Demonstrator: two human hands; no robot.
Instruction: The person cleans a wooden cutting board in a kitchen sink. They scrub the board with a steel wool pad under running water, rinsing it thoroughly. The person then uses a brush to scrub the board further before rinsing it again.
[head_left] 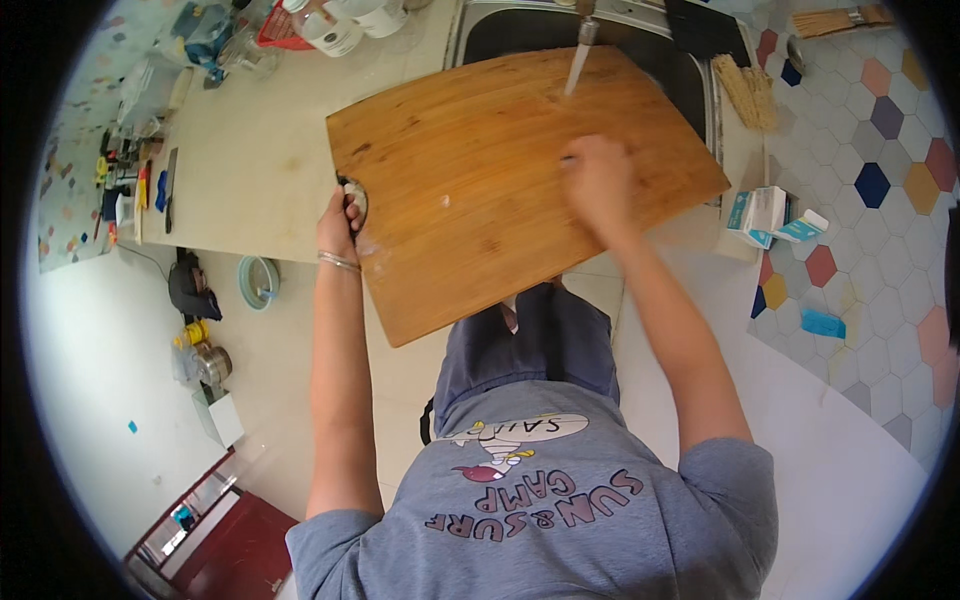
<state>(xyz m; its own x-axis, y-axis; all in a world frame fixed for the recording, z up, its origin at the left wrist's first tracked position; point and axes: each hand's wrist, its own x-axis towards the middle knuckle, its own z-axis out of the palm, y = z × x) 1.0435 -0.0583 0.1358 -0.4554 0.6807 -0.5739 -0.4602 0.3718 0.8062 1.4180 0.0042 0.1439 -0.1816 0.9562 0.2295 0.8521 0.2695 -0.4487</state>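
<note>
A large wooden cutting board [480, 180] lies tilted across the sink, its near edge reaching out past the counter. My left hand [340, 222] is closed round its left edge at the dark-rimmed handle slot. My right hand [600, 185], slightly blurred, is curled into a fist on the right part of the board. A small dark bit shows at its fingers, but what it holds is hidden. From the faucet [587, 32] a stream of water [576, 72] falls onto the board's far part.
The dark sink [505, 32] shows behind the board. Bottles [325, 28] and a red basket [283, 28] stand at the back left. A knife [171, 190] lies on the left counter. To the right are a loofah-like scrubber [745, 92] and an opened carton [768, 215].
</note>
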